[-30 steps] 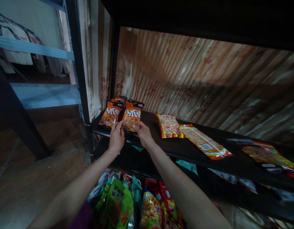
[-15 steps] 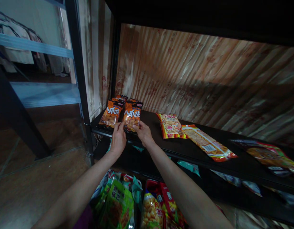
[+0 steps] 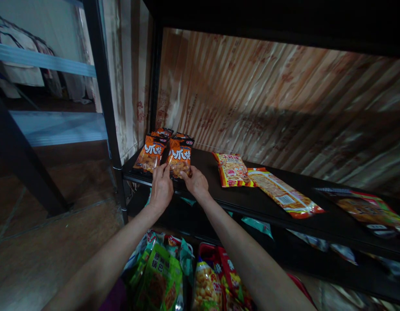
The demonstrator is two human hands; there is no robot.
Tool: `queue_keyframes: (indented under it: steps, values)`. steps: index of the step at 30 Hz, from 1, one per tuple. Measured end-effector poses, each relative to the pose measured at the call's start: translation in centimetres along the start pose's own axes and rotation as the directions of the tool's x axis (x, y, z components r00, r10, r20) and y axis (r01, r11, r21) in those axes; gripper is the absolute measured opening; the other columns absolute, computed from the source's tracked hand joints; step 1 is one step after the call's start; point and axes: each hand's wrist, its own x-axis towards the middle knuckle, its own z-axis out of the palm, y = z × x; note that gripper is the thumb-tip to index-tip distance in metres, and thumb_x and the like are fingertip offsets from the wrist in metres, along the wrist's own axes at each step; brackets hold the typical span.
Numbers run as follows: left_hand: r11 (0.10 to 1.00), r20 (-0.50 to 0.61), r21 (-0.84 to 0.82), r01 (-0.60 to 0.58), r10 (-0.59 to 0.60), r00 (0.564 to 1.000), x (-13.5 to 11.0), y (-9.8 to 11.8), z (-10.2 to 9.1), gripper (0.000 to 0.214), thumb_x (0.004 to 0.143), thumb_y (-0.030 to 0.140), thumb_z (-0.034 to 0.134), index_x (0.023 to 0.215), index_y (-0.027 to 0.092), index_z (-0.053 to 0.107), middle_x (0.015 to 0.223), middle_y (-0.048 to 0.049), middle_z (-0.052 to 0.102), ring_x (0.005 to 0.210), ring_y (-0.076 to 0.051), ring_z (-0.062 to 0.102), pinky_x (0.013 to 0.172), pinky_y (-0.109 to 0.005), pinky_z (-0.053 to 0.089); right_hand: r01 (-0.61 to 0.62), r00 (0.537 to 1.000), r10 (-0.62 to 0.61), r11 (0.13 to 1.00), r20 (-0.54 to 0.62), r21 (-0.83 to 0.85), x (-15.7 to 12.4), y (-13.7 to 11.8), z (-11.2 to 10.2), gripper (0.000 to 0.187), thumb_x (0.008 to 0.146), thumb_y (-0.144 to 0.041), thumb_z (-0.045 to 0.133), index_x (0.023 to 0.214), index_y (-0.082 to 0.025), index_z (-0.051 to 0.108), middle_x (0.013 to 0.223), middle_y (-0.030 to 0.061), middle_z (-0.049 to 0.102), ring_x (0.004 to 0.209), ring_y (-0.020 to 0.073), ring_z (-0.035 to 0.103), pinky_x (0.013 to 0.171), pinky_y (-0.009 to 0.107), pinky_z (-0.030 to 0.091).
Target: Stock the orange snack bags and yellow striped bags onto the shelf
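On the left end of the black shelf point(image 3: 206, 185), two orange snack bags lean side by side, with more of the same kind behind them. My left hand point(image 3: 161, 188) is at the lower left edge of the right-hand orange snack bag point(image 3: 179, 157), its fingers close to the left-hand orange bag point(image 3: 150, 154). At the lower right corner of that same right-hand bag, my right hand point(image 3: 197, 181) pinches the edge with thumb and fingers. The left thumb's contact is partly hidden.
Farther right on the shelf lie a yellow-red snack packet point(image 3: 234, 169), a long noodle-like packet point(image 3: 284, 194) and a dark brown packet point(image 3: 365, 209). Below are containers with a green bag point(image 3: 161, 276) and a peanut-like snack bag point(image 3: 206, 285). A black shelf post point(image 3: 105, 86) stands left.
Both hands stay at the right-hand orange bag with only a slight shift of the fingers. The view has moved a little.
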Motion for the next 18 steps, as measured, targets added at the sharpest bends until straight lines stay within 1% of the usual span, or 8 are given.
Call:
queue_keyframes:
  steps: [4, 7, 9, 11, 14, 16, 18]
  values:
    - [0.999, 0.006, 0.043, -0.024, 0.024, 1.0, 0.1, 0.7, 0.1, 0.041, 0.085, 0.011, 0.042, 0.125, 0.008, 0.05, 0.132, -0.0201, 0.048, 0.131, -0.03, 0.034, 0.107, -0.051, 0.03, 0.003, 1.0, -0.002, 0.999, -0.026, 0.032, -0.2, 0.1, 0.1, 0.043, 0.083, -0.048, 0.053, 0.117, -0.022, 0.055, 0.103, 0.0105, 0.06, 0.092, 0.0237, 0.059, 0.077, 0.033, 0.044]
    - [0.998, 0.066, 0.042, -0.044, 0.041, 0.997, 0.2, 0.9, 0.6, 0.045, 0.085, 0.015, 0.045, 0.13, 0.007, 0.044, 0.14, -0.0223, 0.04, 0.136, -0.032, 0.027, 0.109, -0.052, 0.027, 0.038, 0.997, -0.03, 0.992, -0.068, 0.124, -0.3, 0.4, 0.4, 0.047, 0.082, -0.041, 0.056, 0.123, -0.019, 0.053, 0.106, 0.0113, 0.058, 0.09, 0.0214, 0.059, 0.082, 0.033, 0.045]
    - [0.998, 0.099, 0.046, -0.051, 0.046, 0.994, 0.1, 0.7, 1.0, 0.05, 0.085, 0.016, 0.046, 0.134, 0.007, 0.039, 0.143, -0.0235, 0.035, 0.137, -0.032, 0.027, 0.108, -0.052, 0.029, 0.064, 0.996, -0.048, 0.978, -0.081, 0.199, -0.2, 0.7, 0.6, 0.045, 0.081, -0.036, 0.058, 0.122, -0.019, 0.054, 0.105, 0.0101, 0.058, 0.085, 0.0187, 0.059, 0.083, 0.032, 0.046]
    - [0.997, 0.106, 0.058, -0.05, 0.044, 0.993, 0.0, 0.4, 1.2, 0.054, 0.084, 0.014, 0.046, 0.136, 0.007, 0.035, 0.145, -0.0235, 0.033, 0.137, -0.032, 0.028, 0.108, -0.051, 0.032, 0.08, 0.995, -0.061, 0.964, -0.083, 0.252, 0.0, 0.9, 0.7, 0.042, 0.08, -0.033, 0.059, 0.119, -0.019, 0.056, 0.101, 0.0078, 0.058, 0.079, 0.0162, 0.059, 0.081, 0.031, 0.048]
    - [0.996, 0.095, 0.07, -0.05, 0.043, 0.995, -0.1, -0.1, 1.4, 0.055, 0.083, 0.01, 0.044, 0.137, 0.009, 0.034, 0.144, -0.0227, 0.034, 0.136, -0.03, 0.031, 0.107, -0.049, 0.034, 0.098, 0.994, -0.082, 0.958, -0.071, 0.268, 0.2, 1.1, 0.8, 0.039, 0.079, -0.03, 0.06, 0.116, -0.019, 0.058, 0.097, 0.0062, 0.059, 0.076, 0.0151, 0.06, 0.08, 0.03, 0.048]
    - [0.996, 0.09, 0.068, -0.054, 0.048, 0.995, -0.1, -0.3, 1.5, 0.054, 0.084, 0.01, 0.043, 0.137, 0.011, 0.034, 0.145, -0.0218, 0.033, 0.136, -0.03, 0.031, 0.107, -0.048, 0.036, 0.097, 0.994, -0.082, 0.964, -0.069, 0.247, 0.4, 1.1, 0.8, 0.041, 0.078, -0.032, 0.062, 0.117, -0.019, 0.058, 0.099, 0.0074, 0.06, 0.079, 0.0166, 0.06, 0.081, 0.031, 0.048]
    - [0.996, 0.084, 0.066, -0.059, 0.054, 0.995, -0.1, -0.4, 1.6, 0.053, 0.085, 0.01, 0.042, 0.137, 0.01, 0.033, 0.145, -0.0227, 0.032, 0.136, -0.03, 0.031, 0.107, -0.048, 0.036, 0.107, 0.992, -0.089, 0.97, -0.093, 0.218, 0.7, 1.1, 0.8, 0.048, 0.076, -0.035, 0.063, 0.121, -0.019, 0.056, 0.107, 0.0097, 0.06, 0.091, 0.0207, 0.06, 0.086, 0.035, 0.047]
